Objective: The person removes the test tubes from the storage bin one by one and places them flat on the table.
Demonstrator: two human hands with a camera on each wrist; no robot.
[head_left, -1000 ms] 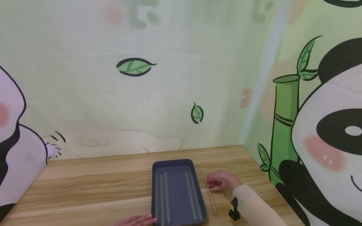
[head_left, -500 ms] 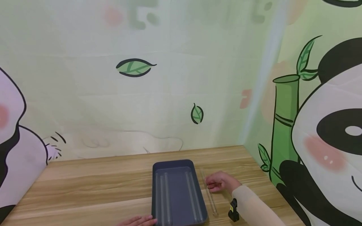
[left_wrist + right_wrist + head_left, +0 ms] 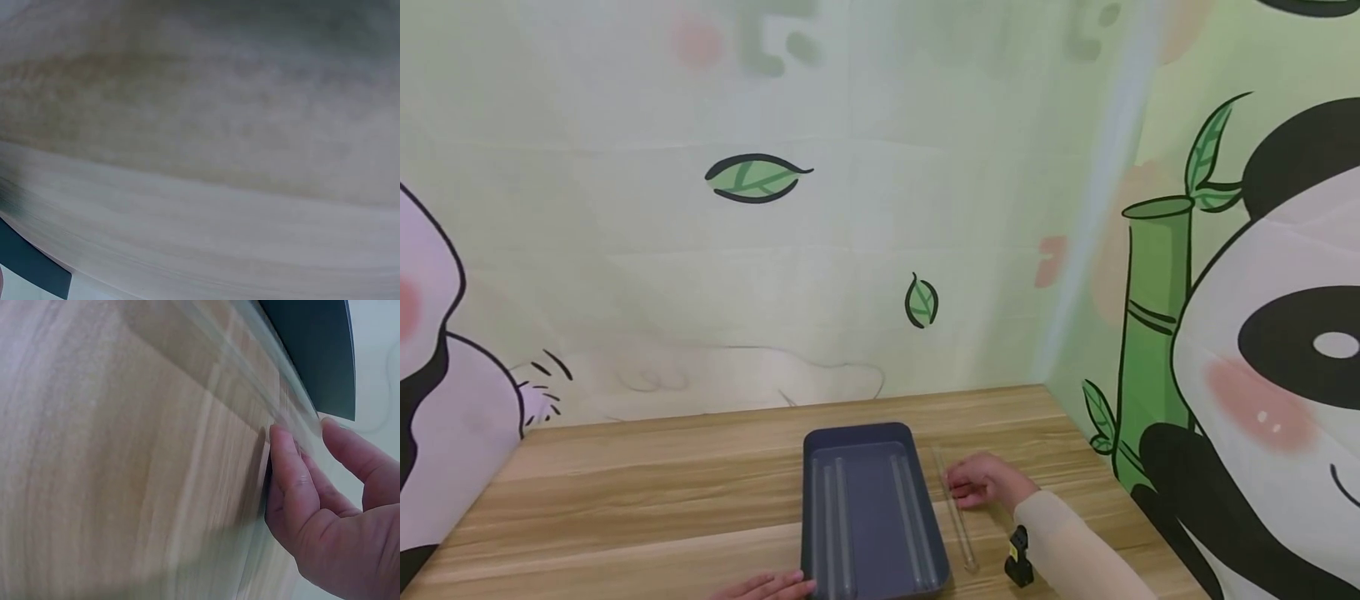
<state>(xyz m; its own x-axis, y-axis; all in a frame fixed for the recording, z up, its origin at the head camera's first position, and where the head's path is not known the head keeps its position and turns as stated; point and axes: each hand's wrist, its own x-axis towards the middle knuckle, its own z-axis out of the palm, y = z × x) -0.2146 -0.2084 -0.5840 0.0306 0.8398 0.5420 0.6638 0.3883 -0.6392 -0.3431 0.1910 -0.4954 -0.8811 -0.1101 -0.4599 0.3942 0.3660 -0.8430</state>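
Left hand: we see the left hand [image 3: 763,586] at the near left side of the tray [image 3: 874,508], fingers fairly straight, tips touching its edge.
Tray: our landmark; pale strips [image 3: 842,525] run lengthwise inside, tubes or ridges, we cannot tell.
Clear rod: lies just right of the tray, roughly along its side. We judge it light, stiff, slick, perhaps brittle; we favour a gentle hold near mid-length.
Right hand: right of the tray, the right hand [image 3: 990,482] pinches the clear rod [image 3: 962,536] narrowly, thumb opposite fingers.
Versus half a second earlier: we note no clear change.
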